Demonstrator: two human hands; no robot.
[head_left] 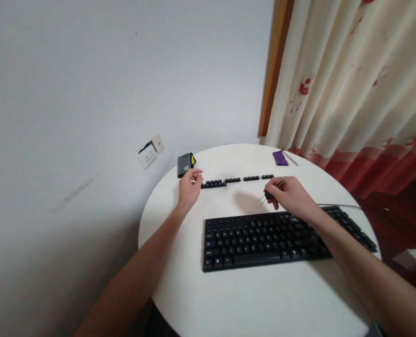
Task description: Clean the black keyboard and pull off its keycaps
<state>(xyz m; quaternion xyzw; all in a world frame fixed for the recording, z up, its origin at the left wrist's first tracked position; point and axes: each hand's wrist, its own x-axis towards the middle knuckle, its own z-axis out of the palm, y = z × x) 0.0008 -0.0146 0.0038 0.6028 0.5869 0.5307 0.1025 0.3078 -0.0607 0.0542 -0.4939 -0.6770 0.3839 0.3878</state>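
Note:
A black keyboard (274, 238) lies across a round white table (250, 299). Beyond it a row of loose black keycaps (236, 180) is lined up in small groups. My left hand (189, 187) hovers at the left end of that row, its fingers curled in a pinch; what they hold is too small to make out. My right hand (289, 196) is above the keyboard's far edge, closed on a thin wire keycap puller (273, 192) with a dark keycap at its tip.
A black pouch with a yellow tag (186, 164) sits at the table's far left edge. A purple cloth (280, 158) and a thin stick (290, 158) lie at the back. A wall socket (148, 157) is on the left wall, a curtain (355, 93) on the right.

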